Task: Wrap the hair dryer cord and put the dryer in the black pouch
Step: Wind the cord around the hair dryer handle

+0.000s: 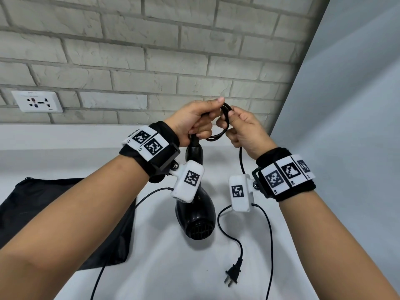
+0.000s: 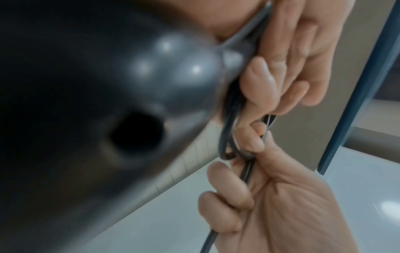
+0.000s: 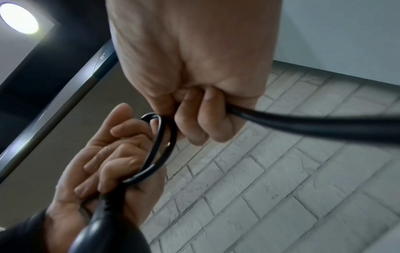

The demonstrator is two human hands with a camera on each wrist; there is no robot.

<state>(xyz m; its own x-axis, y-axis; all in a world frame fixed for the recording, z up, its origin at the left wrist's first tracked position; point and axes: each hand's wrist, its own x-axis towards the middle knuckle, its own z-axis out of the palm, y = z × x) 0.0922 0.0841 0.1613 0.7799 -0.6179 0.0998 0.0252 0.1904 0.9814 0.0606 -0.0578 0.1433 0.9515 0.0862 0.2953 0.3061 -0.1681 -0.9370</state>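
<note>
A black hair dryer [image 1: 195, 215] hangs upright above the white counter, handle up, its rear grille facing me. My left hand [image 1: 194, 121] grips the top of the handle together with small loops of the black cord [image 1: 225, 118]. My right hand [image 1: 239, 128] pinches the cord beside those loops, fingers curled round it [image 3: 199, 119]. The loose cord [image 1: 269, 245] trails down to the counter and ends in a plug [image 1: 233, 273]. The black pouch [image 1: 65, 215] lies flat at the left. In the left wrist view the dryer handle [image 2: 97, 102] fills the frame, blurred.
A grey brick wall [image 1: 151, 50] with a white socket plate [image 1: 37, 101] stands behind the white counter [image 1: 173, 267]. A pale panel [image 1: 350, 105] closes off the right side. A thin black cable [image 1: 99, 278] runs over the pouch's edge.
</note>
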